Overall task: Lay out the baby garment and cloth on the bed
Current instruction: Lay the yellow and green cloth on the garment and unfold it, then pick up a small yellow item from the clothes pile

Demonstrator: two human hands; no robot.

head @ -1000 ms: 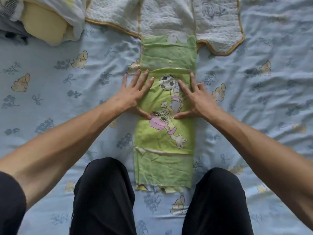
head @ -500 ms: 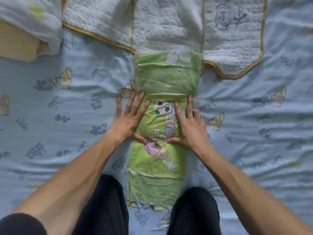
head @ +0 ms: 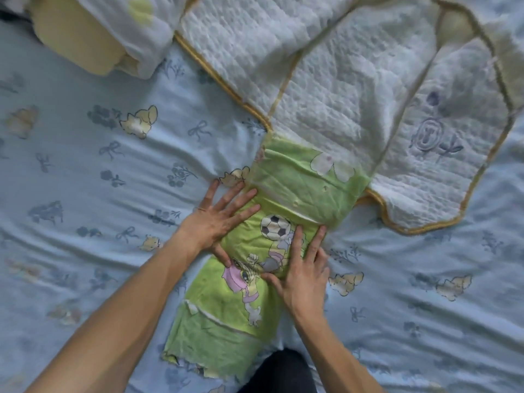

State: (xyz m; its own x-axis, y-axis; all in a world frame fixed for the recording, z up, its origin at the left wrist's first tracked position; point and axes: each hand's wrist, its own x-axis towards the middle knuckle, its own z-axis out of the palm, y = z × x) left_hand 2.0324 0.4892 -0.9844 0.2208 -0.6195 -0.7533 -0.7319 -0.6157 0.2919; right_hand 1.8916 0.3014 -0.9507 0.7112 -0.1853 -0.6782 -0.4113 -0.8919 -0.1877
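A green cloth (head: pixel 300 191) with a cartoon figure and a football print lies as a long folded strip down the middle of the bed. Its far end overlaps the white quilted baby garment (head: pixel 334 89) with yellow trim, spread flat at the top. My left hand (head: pixel 218 222) lies flat with straight fingers on the strip's left edge. Along its right edge my right hand (head: pixel 304 273) presses flat on the cartoon print. Both thumbs point inward onto the cloth.
The bed sheet (head: pixel 113 171) is light blue with flower and bow prints, and wrinkled. A yellow pillow in a white cover (head: pixel 93 32) sits at the top left. My dark-trousered knee (head: pixel 280 370) shows at the bottom edge.
The view has shifted forward and tilted, so the cloth now runs diagonally. Both hands stay flat on the green cloth, slid slightly toward its far end.
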